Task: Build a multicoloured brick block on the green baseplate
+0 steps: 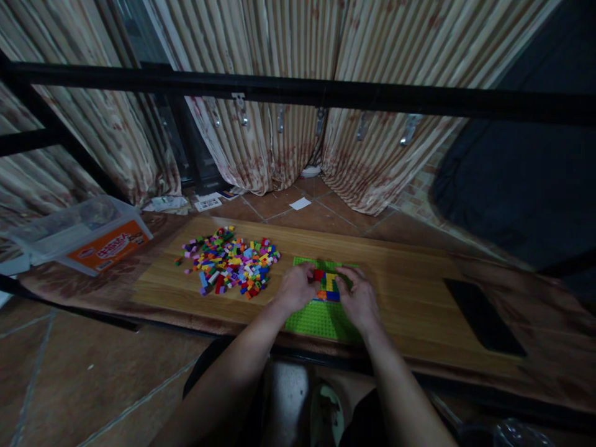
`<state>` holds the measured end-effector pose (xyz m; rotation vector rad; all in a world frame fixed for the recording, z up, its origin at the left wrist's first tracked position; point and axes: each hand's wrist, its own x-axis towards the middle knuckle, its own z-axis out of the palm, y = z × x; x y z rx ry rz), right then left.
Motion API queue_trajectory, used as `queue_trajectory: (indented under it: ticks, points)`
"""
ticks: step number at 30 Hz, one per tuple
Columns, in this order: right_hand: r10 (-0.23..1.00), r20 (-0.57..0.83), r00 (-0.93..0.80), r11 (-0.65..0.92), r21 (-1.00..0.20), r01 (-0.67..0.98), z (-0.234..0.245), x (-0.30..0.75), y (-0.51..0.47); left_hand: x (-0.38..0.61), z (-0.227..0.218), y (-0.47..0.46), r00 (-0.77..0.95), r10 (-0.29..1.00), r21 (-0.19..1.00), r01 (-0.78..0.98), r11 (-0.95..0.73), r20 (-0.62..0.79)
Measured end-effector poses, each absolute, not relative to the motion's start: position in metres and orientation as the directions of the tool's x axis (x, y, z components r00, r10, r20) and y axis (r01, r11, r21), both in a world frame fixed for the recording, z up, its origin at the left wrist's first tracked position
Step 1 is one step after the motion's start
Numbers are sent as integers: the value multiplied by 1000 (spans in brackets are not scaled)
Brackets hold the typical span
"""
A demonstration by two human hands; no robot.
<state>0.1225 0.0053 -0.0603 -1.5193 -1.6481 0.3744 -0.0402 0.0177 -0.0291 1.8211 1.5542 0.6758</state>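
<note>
Head view, looking down at low wooden board (pixel 410 292). Left hand (pixel 294 287) and right hand (pixel 357 298) rest on green baseplate (pixel 316 320), fingers curled inward, tips meeting small brick stack (pixel 327 285), red, yellow and blue, between them. Stack sits on plate's far half, equally near both hands. Whether either hand pinches a brick: cannot tell, fingers hide it. Loose brick pile (pixel 230 259) lies left of plate, nearer left hand. Dark flat slab (pixel 482 315) well apart on right.
</note>
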Motion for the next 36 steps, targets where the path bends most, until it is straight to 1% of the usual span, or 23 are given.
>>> queue_trajectory:
  ticks: [6, 10, 15, 20, 24, 28, 31, 34, 36]
  points:
    - [935, 349, 65, 227, -728, 646, -60, 124, 4, -41, -32, 19, 157, 987, 773, 631, -69, -41]
    - [938, 345, 25, 246, -716, 653, -60, 120, 1, -41, -32, 19, 143, 988, 778, 626, -51, -50]
    - [924, 382, 24, 251, -651, 716, -60, 108, -4, -43, -30, 19, 146, 987, 778, 627, -43, -62]
    - [918, 395, -5, 251, -574, 780, -58, 100, -7, -44, -30, 19, 163, 986, 786, 614, -67, -43]
    - [916, 402, -2, 243, -552, 798, -60, 98, -7, -46, -32, 18, 152, 987, 801, 596, -48, -54]
    - [912, 410, 7, 252, -574, 779, -61, 99, -5, -47, -35, 19, 178, 982, 840, 541, -51, -55]
    - [916, 401, -10, 283, -629, 724, -55, 114, -7, -49, -36, 20, 178, 983, 861, 505, -53, -44]
    - [938, 341, -60, 298, -710, 638, -48, 143, -14, -50, -37, 20, 157, 987, 867, 494, -69, -11]
    - [955, 292, -50, 258, -735, 627, -45, 161, -21, -50, -37, 20, 172, 985, 866, 491, -95, 11]
